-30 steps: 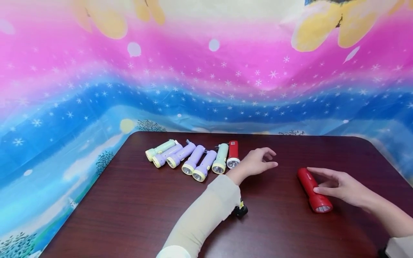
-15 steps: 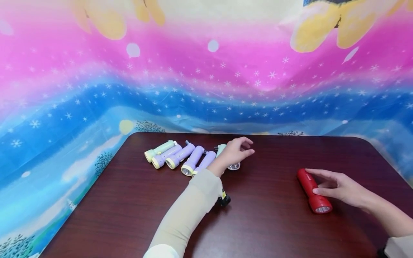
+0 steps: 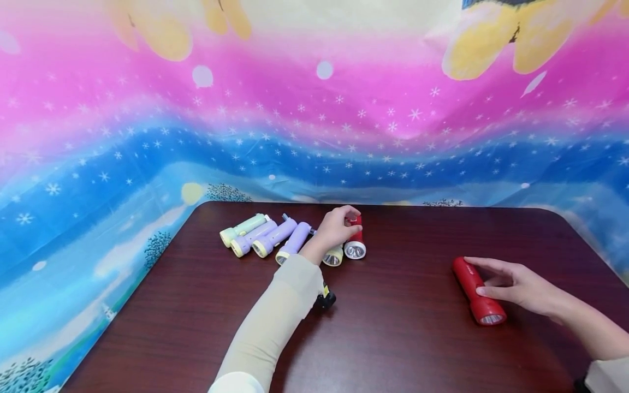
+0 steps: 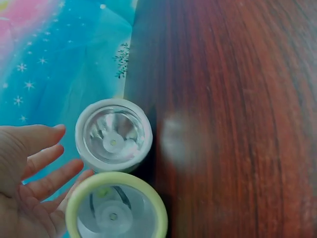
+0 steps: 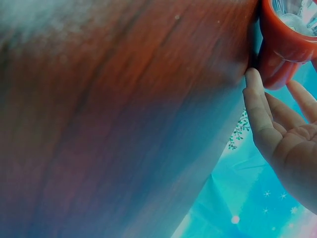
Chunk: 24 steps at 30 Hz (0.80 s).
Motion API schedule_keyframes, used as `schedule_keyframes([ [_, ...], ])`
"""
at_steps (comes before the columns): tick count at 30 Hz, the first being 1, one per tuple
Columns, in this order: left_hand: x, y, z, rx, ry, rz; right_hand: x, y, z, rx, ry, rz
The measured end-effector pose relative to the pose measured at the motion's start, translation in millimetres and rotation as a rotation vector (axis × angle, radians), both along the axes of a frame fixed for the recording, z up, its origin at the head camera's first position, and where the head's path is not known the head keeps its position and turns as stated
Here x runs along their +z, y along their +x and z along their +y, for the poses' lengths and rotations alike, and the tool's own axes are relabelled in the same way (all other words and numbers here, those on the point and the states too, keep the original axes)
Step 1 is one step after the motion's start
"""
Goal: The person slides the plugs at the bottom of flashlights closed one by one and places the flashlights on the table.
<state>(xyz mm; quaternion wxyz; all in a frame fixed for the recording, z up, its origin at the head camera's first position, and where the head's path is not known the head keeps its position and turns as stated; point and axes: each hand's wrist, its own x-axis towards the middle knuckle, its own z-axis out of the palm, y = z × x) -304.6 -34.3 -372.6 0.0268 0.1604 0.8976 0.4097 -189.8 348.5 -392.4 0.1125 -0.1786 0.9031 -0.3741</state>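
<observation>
My left hand [image 3: 334, 228] reaches over the right end of the flashlight row, its fingers bent loosely above a small red flashlight [image 3: 355, 250] with a silver head. In the left wrist view the left hand [image 4: 22, 183] has its fingers apart beside that silver head. A pale green flashlight [image 3: 332, 256] lies against it, partly covered by the hand. At the right, a larger red flashlight [image 3: 470, 284] lies on the table, held between the thumb and fingers of my right hand [image 3: 526, 286]. The right wrist view shows its flared red head [image 5: 282, 49] close up.
Several lavender and green flashlights, including a lavender one [image 3: 276, 238] and a green one [image 3: 243, 228], lie side by side to the left. They rest on a dark wooden table [image 3: 403, 338]. A printed cloth [image 3: 295, 109] hangs behind its far edge.
My left hand has moved left, from right of the row to over the small red flashlight, and now hides a lavender flashlight. The right hand and larger red flashlight have not moved.
</observation>
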Motion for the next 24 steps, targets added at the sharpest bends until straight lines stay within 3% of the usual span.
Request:
schedule_keyframes([
  [11, -5.7, -3.4, 5.7, -0.018, 0.012, -0.022, -3.0, 0.0, 2.8, 0.020, -0.061, 0.012],
  [24, -12.6, -4.3, 14.4, 0.090, -0.084, 0.000, -2.7, 0.4, 2.8, 0.016, -0.055, 0.008],
])
